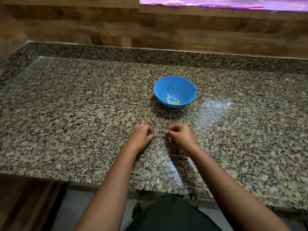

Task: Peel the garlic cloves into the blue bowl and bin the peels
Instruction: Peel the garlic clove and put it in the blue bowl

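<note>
- Speckled granite counter (83, 105) under a wood-panel wall (66, 22); blue bowl (175, 84) stands beyond the hands, peeled garlic cloves (172, 100) in its bottom
- left hand (143, 135) on the counter, fingers curled, thumb tip pinching a tiny pale scrap (156, 135)
- right hand (180, 136) near it, apart, fingers curled; what it holds, if anything, cannot be told
- peel fleck (158, 181) by the near edge

head view | head-worn, forward-down | near countertop (83, 105)
</note>
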A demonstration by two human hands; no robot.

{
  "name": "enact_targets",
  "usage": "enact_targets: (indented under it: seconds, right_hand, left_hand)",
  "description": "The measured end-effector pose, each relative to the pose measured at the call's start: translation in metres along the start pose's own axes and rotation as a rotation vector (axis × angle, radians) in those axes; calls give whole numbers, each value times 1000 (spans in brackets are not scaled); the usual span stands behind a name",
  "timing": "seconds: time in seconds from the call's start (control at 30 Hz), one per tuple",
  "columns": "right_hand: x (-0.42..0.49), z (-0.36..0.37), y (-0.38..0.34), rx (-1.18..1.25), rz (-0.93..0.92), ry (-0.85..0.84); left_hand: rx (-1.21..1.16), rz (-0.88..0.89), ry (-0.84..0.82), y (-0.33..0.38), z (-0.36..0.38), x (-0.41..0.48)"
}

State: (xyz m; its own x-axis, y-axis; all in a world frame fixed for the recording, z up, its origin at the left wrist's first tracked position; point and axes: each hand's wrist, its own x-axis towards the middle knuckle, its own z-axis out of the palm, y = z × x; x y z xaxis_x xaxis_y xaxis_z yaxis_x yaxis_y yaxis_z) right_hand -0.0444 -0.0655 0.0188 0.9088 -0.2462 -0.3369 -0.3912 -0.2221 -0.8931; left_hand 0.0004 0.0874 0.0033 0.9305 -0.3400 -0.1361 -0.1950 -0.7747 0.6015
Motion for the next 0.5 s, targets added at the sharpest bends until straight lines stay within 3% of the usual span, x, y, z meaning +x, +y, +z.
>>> enact_targets:
  seconds: [0.13,0.3,0.5]
  right_hand:
    - [-6,0,-2,1,34,-63]
    - [-11,-13,-6,185,157,-271]
    - [-13,-26,-8,386,242,-217]
  left_hand:
    - [-57,29,-20,0,2,-3]
    - [-210,98,-20,14,10,-6]
    - [-281,160,7,35,20,3]
